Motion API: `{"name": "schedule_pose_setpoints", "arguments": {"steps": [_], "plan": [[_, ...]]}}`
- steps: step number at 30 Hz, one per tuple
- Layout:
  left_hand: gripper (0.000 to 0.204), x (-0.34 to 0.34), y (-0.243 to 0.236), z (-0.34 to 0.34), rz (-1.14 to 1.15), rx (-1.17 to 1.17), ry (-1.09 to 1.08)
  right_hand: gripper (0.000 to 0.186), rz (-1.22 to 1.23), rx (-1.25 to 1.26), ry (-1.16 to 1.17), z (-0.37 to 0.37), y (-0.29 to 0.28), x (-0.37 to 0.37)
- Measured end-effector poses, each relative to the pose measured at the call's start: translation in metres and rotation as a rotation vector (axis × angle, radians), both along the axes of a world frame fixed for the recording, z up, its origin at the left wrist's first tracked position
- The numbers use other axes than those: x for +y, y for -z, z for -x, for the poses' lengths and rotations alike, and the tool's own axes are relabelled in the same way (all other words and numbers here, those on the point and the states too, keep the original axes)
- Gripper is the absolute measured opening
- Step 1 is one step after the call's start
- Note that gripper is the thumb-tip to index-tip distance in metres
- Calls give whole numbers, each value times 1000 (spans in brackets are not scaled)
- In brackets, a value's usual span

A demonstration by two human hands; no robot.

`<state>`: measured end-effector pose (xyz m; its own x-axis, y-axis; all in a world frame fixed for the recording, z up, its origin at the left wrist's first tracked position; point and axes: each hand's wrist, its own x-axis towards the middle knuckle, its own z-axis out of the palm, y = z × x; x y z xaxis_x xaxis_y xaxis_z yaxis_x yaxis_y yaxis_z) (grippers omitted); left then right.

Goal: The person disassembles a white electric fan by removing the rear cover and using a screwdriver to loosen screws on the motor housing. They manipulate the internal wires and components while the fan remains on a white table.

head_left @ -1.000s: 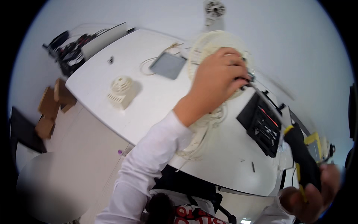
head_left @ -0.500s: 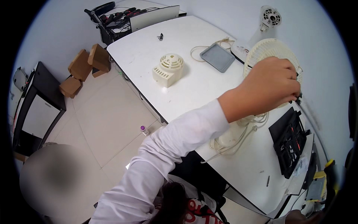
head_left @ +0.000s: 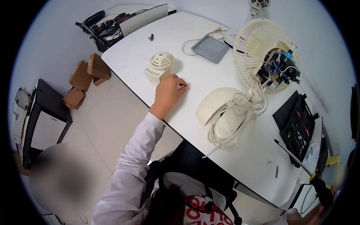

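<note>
My left hand (head_left: pixel 170 93) is over the table just in front of a cream fan motor cover (head_left: pixel 162 60). Its fingers are curled together in a pinch, and anything between them is too small to make out. At the lower right edge my right hand (head_left: pixel 321 210) grips a screwdriver (head_left: pixel 320 187) by its black and yellow handle, its shaft pointing up and to the left. A cream electric fan (head_left: pixel 249 48) stands with its wire grille toward the wall. The bare motor and wiring (head_left: pixel 279 69) show at its back. The power cord (head_left: pixel 242 101) is looped about its neck and base (head_left: pixel 225 129).
A black tool case (head_left: pixel 296 125) lies open at the right, with a small dark bit (head_left: pixel 277 171) near it. Farther back are a grey tray (head_left: pixel 210 48) and a small black part (head_left: pixel 151 37). Cardboard boxes (head_left: pixel 79 75) sit on the floor at the left.
My left hand has moved from the fan's motor leftward to the motor cover, uncovering the motor and wiring. The screwdriver in my right hand has come into view at the lower right.
</note>
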<state>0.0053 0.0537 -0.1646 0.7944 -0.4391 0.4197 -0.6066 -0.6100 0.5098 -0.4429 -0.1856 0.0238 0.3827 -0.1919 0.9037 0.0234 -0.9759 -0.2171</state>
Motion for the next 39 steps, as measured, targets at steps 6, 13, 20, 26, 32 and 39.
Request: {"name": "schedule_pose_setpoints", "arguments": {"steps": [6,13,20,26,32,39], "plan": [[15,-11,8,4,74,138,-76,49,-8,29,-64,-3,10,2],[21,2,13,-8,101,173,-7,52,-171,7,-56,1,27,-4],[12,-3,22,-23,119,38,30,57,-211,26,145,36,36,-9],[11,-4,14,-12,137,1,86,46,-220,-381,338,64,31,-11],[4,-21,-58,114,440,-104,57,37,-269,-455,455,78,44,-13],[18,-130,-43,257,406,22,726,49,-329,-427,374,67,63,-26]]}}
